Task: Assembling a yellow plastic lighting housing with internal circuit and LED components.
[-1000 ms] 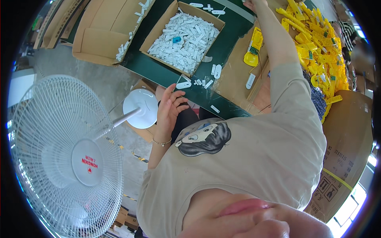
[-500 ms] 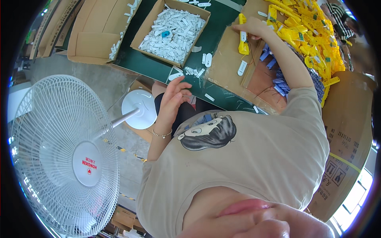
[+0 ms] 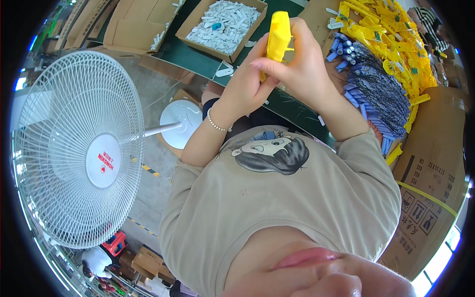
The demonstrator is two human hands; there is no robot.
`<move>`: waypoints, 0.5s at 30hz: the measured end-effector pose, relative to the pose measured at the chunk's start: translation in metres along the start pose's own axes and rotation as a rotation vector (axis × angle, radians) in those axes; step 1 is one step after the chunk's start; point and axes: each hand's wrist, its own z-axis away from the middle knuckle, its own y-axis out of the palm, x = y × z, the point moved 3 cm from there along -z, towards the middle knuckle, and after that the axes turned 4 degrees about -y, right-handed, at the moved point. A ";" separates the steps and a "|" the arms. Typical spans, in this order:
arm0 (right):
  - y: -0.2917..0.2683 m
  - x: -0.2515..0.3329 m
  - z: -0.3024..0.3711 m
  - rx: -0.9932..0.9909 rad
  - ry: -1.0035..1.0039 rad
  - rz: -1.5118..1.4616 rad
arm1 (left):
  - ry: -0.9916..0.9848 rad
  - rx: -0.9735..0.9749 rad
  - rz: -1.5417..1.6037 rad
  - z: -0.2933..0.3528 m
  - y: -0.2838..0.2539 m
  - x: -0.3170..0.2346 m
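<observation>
A long yellow plastic casing point(image 3: 278, 37) is raised on end between my two hands, over the front edge of the table. My left hand point(image 3: 246, 83) grips its lower left side, with the fingertips mostly hidden behind it. From the other side my right hand point(image 3: 306, 63) is closed around it, its thumb stretched across the lower part. A box of small white plastic pieces point(image 3: 228, 27) stands beyond my left hand. Two loose white pieces point(image 3: 224, 72) lie on the green table edge near my left wrist.
Yellow casings point(image 3: 381, 29) are heaped at the far right. Bundled blue-grey cylinders with dark wires point(image 3: 373, 89) lie beside them. A large white fan point(image 3: 81, 148) fills the left. A tall carton point(image 3: 428, 183) stands at right, and an open cardboard box point(image 3: 138, 24) at far left.
My right hand has lifted the yellow casing off the cardboard and brought it toward me. My left hand, held loose before, has risen to meet it and grips it. The view has shifted slightly.
</observation>
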 end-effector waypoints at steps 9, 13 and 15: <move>0.074 -0.056 0.053 0.454 0.299 -1.119 | -0.103 -0.170 0.762 0.019 -0.018 -0.008; 0.076 -0.018 0.073 0.554 0.446 -1.168 | -0.062 -0.236 0.627 0.029 -0.027 0.000; 0.062 -0.013 0.075 0.477 0.544 -0.812 | -0.069 -0.283 0.550 0.032 -0.030 0.007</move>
